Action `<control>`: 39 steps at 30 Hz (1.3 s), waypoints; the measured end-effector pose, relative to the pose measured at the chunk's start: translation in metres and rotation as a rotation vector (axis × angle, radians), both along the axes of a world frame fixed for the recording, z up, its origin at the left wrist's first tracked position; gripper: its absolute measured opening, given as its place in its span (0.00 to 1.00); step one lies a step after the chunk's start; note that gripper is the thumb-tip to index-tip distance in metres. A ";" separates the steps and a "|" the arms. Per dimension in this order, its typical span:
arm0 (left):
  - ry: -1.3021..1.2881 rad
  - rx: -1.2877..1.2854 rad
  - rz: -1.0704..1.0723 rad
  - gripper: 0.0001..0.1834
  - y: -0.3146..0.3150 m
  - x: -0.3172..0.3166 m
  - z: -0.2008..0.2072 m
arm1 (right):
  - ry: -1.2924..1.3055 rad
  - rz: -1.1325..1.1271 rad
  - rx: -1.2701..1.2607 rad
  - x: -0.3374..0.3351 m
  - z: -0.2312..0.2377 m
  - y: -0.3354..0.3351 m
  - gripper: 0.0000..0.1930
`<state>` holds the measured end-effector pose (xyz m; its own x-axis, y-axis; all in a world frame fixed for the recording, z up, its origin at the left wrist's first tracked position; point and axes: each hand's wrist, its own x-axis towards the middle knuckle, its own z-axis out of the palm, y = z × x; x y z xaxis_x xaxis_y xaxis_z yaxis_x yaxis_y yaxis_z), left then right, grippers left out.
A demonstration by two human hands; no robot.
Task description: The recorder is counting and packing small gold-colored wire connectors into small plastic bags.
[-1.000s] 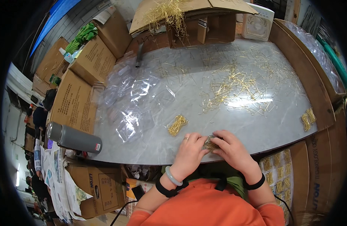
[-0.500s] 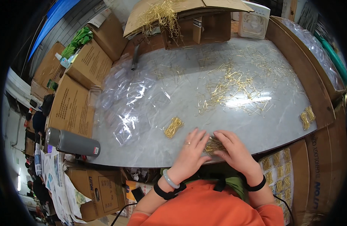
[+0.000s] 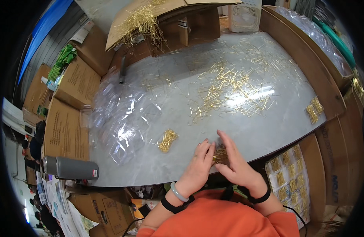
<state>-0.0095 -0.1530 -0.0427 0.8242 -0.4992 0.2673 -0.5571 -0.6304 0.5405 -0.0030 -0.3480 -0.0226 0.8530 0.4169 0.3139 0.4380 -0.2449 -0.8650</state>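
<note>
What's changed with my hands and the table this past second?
Your right hand has straightened from curling over the wire bundle to flank its right; your left hand, spread away midway, has closed in again from the left. The view tilted. The loose wires and grey flask stayed put.

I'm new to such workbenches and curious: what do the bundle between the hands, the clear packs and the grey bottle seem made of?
Bundle: probably metal wire, since its thin strands look gold-toned.
Clear packs: likely plastic, see-through with glossy glare.
Grey bottle: perhaps coated metal, judging by its even satin surface; plastic possible.
</note>
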 end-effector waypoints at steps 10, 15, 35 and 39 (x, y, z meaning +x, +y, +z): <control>0.009 0.006 0.011 0.40 -0.002 0.000 0.013 | -0.290 -0.220 -0.360 -0.006 -0.008 -0.024 0.35; -0.024 0.060 0.026 0.38 -0.004 -0.004 0.009 | -0.253 -0.357 -0.236 -0.019 -0.019 0.013 0.27; -0.076 0.005 0.059 0.38 0.001 -0.009 -0.002 | -0.348 -0.079 -0.417 0.001 0.007 -0.003 0.30; -0.086 0.001 0.111 0.38 -0.001 -0.014 -0.004 | -0.419 -0.104 -0.458 -0.011 -0.010 0.017 0.27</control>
